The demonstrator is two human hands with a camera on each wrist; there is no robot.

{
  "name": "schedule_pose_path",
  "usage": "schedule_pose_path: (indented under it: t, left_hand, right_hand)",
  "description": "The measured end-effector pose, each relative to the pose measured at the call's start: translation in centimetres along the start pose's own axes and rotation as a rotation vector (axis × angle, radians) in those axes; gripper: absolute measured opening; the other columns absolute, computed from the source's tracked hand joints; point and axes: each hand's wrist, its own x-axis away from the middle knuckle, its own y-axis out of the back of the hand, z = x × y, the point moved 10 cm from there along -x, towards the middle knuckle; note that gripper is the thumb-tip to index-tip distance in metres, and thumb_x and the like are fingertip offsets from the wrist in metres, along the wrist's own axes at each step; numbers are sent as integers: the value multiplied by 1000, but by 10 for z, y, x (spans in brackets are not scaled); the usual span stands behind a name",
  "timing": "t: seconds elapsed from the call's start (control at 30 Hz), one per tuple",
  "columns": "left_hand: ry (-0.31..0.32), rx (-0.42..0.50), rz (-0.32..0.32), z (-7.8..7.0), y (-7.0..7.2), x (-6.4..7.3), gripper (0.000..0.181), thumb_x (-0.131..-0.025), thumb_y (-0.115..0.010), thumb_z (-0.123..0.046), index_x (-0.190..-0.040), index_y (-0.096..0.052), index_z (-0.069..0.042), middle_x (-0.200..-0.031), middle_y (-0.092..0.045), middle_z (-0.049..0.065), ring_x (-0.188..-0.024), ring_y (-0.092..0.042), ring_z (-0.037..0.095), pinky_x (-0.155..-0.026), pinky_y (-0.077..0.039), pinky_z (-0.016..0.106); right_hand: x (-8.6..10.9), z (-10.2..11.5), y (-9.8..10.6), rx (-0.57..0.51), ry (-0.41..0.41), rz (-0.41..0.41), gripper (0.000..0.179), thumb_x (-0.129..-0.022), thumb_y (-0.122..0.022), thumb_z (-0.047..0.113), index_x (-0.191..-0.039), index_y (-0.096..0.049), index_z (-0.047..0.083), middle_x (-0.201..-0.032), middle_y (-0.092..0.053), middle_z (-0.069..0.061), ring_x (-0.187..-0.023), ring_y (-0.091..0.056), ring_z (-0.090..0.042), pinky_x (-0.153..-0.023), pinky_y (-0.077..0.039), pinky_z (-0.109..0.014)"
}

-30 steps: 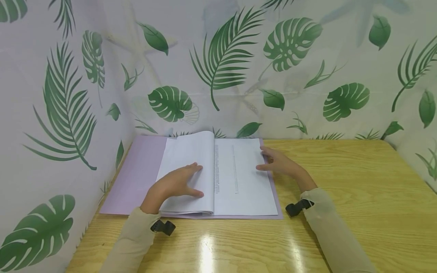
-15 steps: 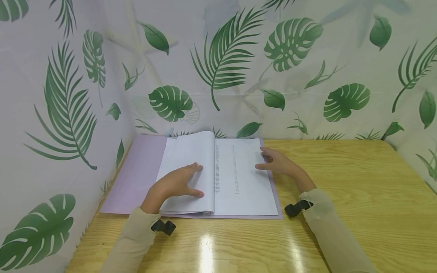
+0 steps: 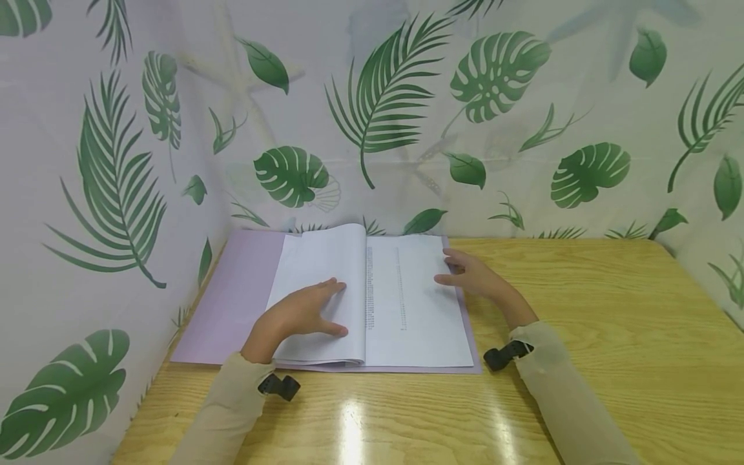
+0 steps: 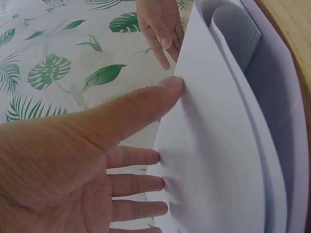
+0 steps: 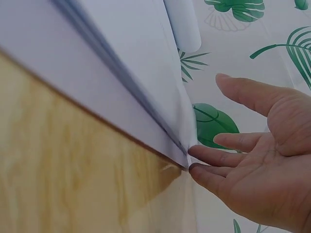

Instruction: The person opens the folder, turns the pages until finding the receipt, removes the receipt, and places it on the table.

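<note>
A booklet of white pages with a pale purple cover lies open on the table. Its left stack of pages curves over near the spine, and the right page carries two columns of small print. My left hand rests its spread fingertips on the left pages; in the left wrist view its thumb and fingertips touch the white paper. At the right page's outer edge is my right hand, fingers spread. The right wrist view shows some of its fingertips at the edge of the pages, with nothing gripped.
The booklet lies on a wood-grain table, near its back left. A white cloth with green leaf prints hangs right behind and along the left side. Black wrist straps with cameras sit on both forearms.
The right thumb has shifted very slightly. Otherwise the hands and the booklet look the same as before.
</note>
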Motion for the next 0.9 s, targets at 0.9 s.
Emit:
schedule_pose_path:
  t: [0.9]
  left_hand:
    - [7,0,-4,3,-1,-2,93,-83,-84,-40,-157,-38,-8,-167,-28,16,-155,-29,32,-126,-29,48]
  right_hand:
    - [2,5,8,-10,17,-63,78,-99,-67,30,-159,-27,-2,-157,-37,-32,-146,-37,-51,-119,-35,-61]
